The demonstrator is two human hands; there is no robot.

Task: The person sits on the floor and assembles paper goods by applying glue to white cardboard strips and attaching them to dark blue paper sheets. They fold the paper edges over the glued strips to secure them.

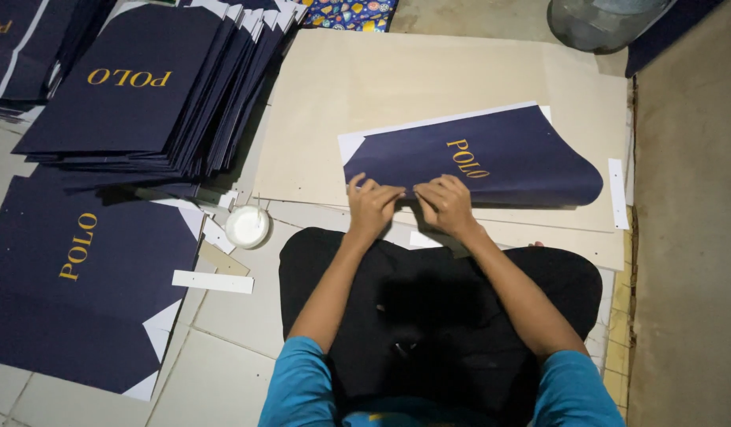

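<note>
A dark navy paper sheet [500, 162] with gold lettering is seen lying on a pale beige board [429, 79] spread on the tiled floor. The sheet is partly folded over; a white underside shows along its upper and left edges, and its right end curves up loosely.

The near edge of the sheet is pinched by both hands. The left hand [372, 204] is closed on the edge at its left part, fingers curled over the top. The right hand [446, 204] is closed on the same edge just beside it, the two hands nearly touching. Both forearms are extended from blue sleeves over a black-clothed lap.

To the left of the board, a fanned stack of folded navy bags [152, 87] is noted, and nearer the viewer a flat navy sheet [81, 292] with white corner flaps is laid on the floor. A small round white pot [248, 226] is set between that flat sheet and the left hand. White paper strips [213, 281] are scattered near the pot; another white strip [616, 194] lies at the right edge of the board. A clear glass jar [599, 22] is partly seen at the top right.
</note>
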